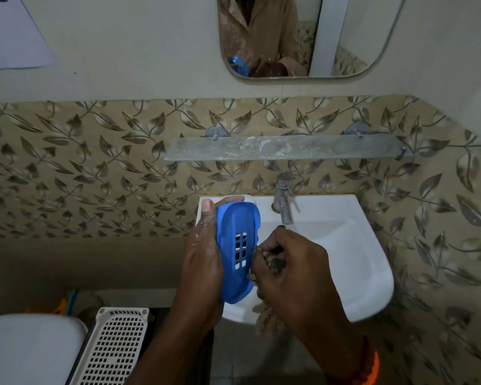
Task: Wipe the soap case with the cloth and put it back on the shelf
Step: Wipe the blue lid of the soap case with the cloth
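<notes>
Left hand has its grip clamped along the left edge of the blue oval plastic soap case with a grid of drain holes, holding it over the white ceramic basin. The case's long axis runs away from the person, underside facing up. Right hand, grip closed on the bunched brownish cloth, presses against the case's right edge. The frosted glass wall shelf lies above and beyond; the left hand is judged the carrier for the return.
</notes>
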